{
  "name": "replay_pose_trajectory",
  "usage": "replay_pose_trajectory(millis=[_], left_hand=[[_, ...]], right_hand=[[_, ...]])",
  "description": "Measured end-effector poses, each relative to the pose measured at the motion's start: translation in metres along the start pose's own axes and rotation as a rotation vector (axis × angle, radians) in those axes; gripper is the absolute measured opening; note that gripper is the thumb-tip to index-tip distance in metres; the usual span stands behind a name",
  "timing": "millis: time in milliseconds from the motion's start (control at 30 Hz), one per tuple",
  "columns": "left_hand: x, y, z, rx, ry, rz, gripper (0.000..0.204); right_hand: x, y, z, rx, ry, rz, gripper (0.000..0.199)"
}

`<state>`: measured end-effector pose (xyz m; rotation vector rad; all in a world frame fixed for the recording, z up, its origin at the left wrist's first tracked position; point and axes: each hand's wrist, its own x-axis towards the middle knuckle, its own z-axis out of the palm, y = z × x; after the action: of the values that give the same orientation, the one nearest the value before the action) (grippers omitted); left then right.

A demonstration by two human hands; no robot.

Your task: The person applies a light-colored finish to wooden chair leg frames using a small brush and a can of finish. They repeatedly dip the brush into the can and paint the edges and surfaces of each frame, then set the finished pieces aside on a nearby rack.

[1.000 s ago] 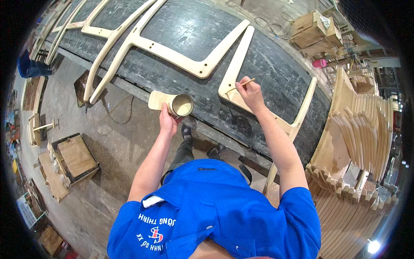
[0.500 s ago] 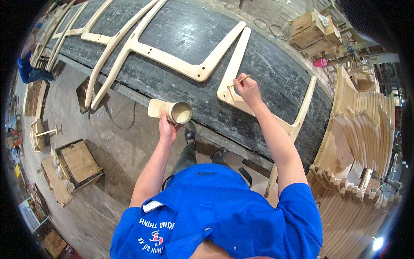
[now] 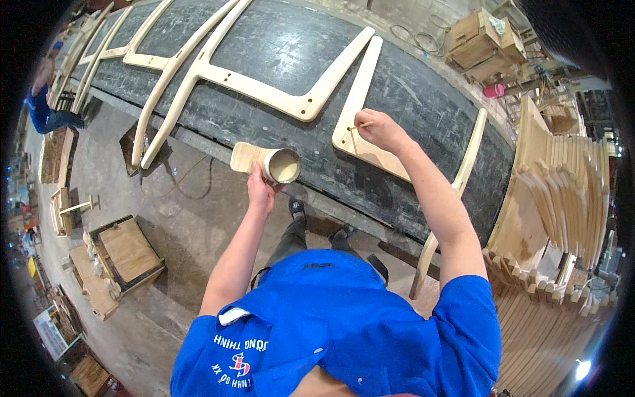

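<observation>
A round can (image 3: 268, 169) of pale cream paste is tilted toward me in my left hand (image 3: 262, 192), whose fingers are closed under it. A flat, rounded piece of light wood (image 3: 246, 157) juts out from the can's left side, held along with it. Over the table, my right hand (image 3: 383, 132) pinches a thin wooden stick (image 3: 362, 126). The stick's tip is at a dark hole near the corner of a pale wooden chair-side frame (image 3: 355, 99). My right forearm hides part of that frame's lower rail.
More pale frames (image 3: 264, 94) lie along the long dark table (image 3: 264, 46). Curved wooden parts (image 3: 562, 192) are stacked at the right. A wooden box (image 3: 129, 251) stands on the floor at the left. Another person (image 3: 43, 109) in blue is at the far left.
My right hand has turned and the stick now lies flatter, its tip moved from beside the hole to the hole. The can has shifted slightly right and up in view.
</observation>
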<state>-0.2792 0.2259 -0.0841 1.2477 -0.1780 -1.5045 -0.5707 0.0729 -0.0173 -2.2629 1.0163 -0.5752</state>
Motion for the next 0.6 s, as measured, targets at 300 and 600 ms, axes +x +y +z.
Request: replay_pose_trajectory(millis=[300,600], left_hand=[[0.014,-0.013,0.081,0.26,-0.042,0.017,0.039],[-0.027,-0.049,0.179,0.282,-0.234,-0.054,0.037]], right_hand=[[-0.065,-0.048,-0.029,0.39,0.357,0.23,0.012],[-0.145,-0.027,-0.02,1.077,0.712,0.675,0.019]])
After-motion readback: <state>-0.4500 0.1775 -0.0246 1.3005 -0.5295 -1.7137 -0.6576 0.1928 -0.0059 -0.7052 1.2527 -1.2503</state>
